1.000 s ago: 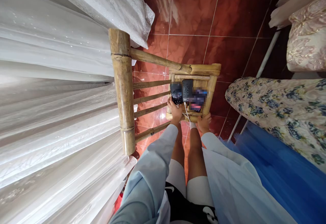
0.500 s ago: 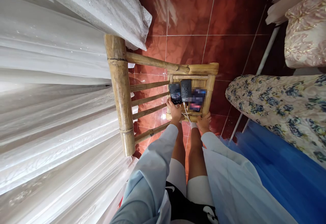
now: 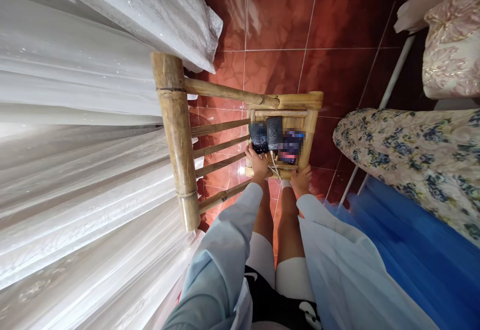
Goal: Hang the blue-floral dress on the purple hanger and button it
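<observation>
Bamboo chair (image 3: pixel 300 101) stands on the red floor tiles (image 3: pixel 277 10) just before the person, its seat between the two hands and its backrest leaning away toward the left, ending in a thick top rail (image 3: pixel 175 140). On the seat lie a black smartphone (image 3: pixel 259 145), a black power bank (image 3: pixel 275 132) with an X-shaped relief, and a second phone (image 3: pixel 291 146) whose screen is blurred out. A white cable (image 3: pixel 274 162) runs from the lower end of the power bank toward the near edge.

The left hand (image 3: pixel 258 162) has its fingers bent at the lower end of the black smartphone; whether they grasp it or only touch it, I cannot tell. The right hand (image 3: pixel 301 180) is closed around the near right corner of the seat frame.

The chair should be stiff and fairly light for its bulk, though the thick top rail probably makes it back-heavy. The polished poles look smooth and may slip in a loose grip; opposite seat rails offer the firmest hold, rather than the thin back slats. Both phones are likely slick and fragile, best taken by their long edges, while the power bank is probably denser, with its cable prone to snag.
</observation>
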Tool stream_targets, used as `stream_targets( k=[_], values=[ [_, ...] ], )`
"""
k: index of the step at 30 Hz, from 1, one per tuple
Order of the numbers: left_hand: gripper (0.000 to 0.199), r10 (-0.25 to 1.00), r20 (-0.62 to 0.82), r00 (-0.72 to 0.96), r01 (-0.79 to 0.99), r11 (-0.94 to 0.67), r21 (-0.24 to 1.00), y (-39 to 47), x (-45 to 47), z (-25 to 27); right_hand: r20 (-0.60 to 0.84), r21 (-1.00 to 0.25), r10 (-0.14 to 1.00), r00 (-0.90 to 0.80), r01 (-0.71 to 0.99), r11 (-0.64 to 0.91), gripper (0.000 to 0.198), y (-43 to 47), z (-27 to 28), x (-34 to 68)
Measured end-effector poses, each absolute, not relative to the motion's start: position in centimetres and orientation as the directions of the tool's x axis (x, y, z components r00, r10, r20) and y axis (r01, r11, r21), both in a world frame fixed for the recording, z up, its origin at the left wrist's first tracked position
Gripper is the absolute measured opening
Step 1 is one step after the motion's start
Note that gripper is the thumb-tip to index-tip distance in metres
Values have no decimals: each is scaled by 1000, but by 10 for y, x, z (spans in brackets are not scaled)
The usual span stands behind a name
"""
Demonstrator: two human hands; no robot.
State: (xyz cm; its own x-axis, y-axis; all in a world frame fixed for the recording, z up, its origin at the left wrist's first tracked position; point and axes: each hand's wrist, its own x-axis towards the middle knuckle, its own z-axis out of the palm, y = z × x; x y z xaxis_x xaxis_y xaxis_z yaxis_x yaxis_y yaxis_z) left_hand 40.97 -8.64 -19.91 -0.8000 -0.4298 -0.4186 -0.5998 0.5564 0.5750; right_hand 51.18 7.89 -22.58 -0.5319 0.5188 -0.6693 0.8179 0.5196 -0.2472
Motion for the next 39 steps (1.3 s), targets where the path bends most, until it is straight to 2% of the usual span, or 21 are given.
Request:
stream_targets(
  k=[11,18,26,39],
  values=[
    [70,-433,-407,-804,-594,559,579,-87,412,-205,-674,-231,506,-538,804,548,76,78,-219,507],
    [57,-455,-404,-794,-607,561,563,-84,409,-203,-687,-213,507,-521,811,545,76,78,-215,505],
    [60,-460,-406,-790,-613,564,554,-84,409,-203,-700,-192,511,-499,820,539,76,78,-212,503],
    [76,-439,-411,-799,-601,563,567,-86,410,-204,-697,-213,514,-500,829,518,75,78,-214,504]
  ],
)
